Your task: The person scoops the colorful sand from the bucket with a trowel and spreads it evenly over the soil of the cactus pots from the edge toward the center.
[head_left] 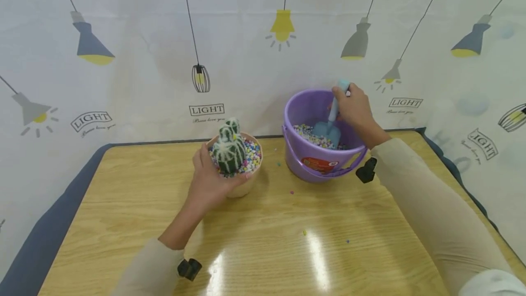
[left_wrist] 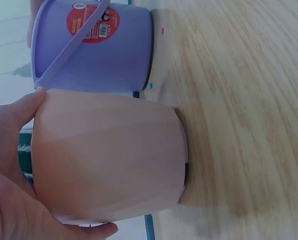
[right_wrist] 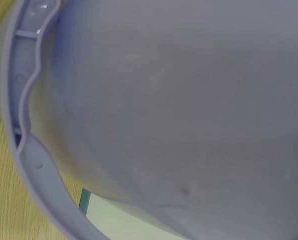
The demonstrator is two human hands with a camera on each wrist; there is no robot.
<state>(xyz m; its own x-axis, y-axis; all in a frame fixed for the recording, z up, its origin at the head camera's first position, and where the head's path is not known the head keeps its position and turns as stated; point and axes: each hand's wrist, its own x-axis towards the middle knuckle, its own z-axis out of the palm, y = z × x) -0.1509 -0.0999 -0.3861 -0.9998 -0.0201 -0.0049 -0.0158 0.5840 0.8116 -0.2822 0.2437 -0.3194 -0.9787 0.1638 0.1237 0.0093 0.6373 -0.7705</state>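
In the head view my right hand (head_left: 354, 109) grips the handle of a light blue toy shovel (head_left: 327, 130). The shovel's blade rests among small multicoloured beads (head_left: 309, 135) inside a purple bucket (head_left: 306, 161). My left hand (head_left: 210, 179) holds a pinkish-beige plant pot (head_left: 242, 189) near its rim, thumb on the near side and fingers round the left. A green cactus (head_left: 229, 150) with white fuzzy ribs stands in the pot among coloured beads (head_left: 251, 154). From the left wrist, the pot (left_wrist: 108, 155) appears upright on the table. The right wrist view shows the bucket's wall (right_wrist: 179, 110); shovel and hand are hidden there.
The purple bucket handle (head_left: 343, 172) hangs down at the front. A few loose beads, among them a yellow one (head_left: 305, 232), lie on the wooden table (head_left: 255, 250). Behind the table's back edge is a white wall covering (head_left: 246, 58) printed with lamps.
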